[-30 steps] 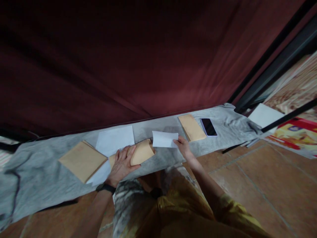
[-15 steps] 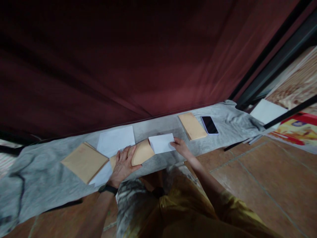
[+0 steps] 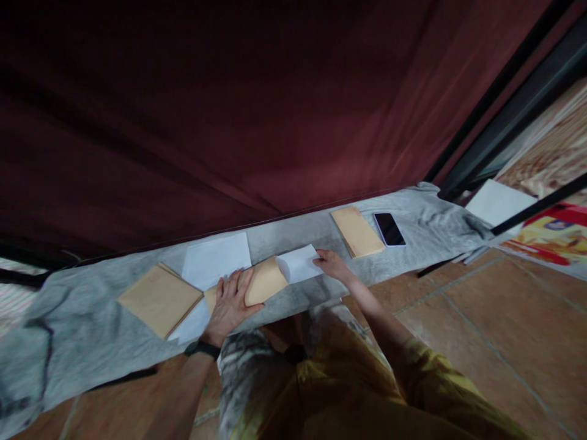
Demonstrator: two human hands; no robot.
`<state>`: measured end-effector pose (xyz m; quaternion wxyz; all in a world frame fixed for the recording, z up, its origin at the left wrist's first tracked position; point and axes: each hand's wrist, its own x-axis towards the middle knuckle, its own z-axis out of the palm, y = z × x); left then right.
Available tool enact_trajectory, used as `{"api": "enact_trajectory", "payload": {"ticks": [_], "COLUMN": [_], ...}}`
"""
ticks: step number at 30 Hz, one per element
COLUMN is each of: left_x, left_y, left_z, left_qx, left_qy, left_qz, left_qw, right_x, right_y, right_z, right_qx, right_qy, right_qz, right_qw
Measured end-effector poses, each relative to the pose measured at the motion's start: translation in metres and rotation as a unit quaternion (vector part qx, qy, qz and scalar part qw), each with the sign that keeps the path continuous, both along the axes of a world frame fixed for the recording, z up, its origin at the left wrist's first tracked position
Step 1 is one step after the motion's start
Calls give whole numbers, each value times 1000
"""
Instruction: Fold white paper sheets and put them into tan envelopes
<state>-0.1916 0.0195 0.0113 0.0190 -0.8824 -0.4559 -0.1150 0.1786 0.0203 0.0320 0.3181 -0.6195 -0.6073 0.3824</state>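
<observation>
A brown envelope [image 3: 263, 282] is pressed flat under the open left hand [image 3: 230, 304]; a folded white sheet [image 3: 298, 264], pinched by the right hand [image 3: 331, 264], touches its mouth.

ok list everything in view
curtain: 1, dark red, behind the cloth
cloth: 1, grey, on the floor
envelope piles: 2, tan, left and right on cloth
loose envelope: 1, tan, under the left hand
folded paper: 1, white, at that envelope's right end
flat sheet: 1, white, beyond the left hand
phone: 1, black, by the right pile
watch: 1, black, left wrist
left hand: 1, flat on loose envelope
right hand: 1, pinching the folded paper
</observation>
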Motion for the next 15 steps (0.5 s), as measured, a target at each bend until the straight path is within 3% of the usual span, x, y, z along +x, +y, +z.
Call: {"api": "enact_trajectory", "payload": {"ticks": [7, 15], "left_x": [1, 1], "left_y": [0, 0], "left_z": [3, 3], "left_qx": [-11, -16], "left_qy": [12, -7], "left_qz": [4, 1], "left_qw": [1000, 1000], "right_x": [-14, -31], "right_y": [6, 13], "right_z": [-2, -16], "right_qx": [0, -27], "right_qy": [-4, 14], "right_qz": [1, -14], "right_qw": [1000, 999]}}
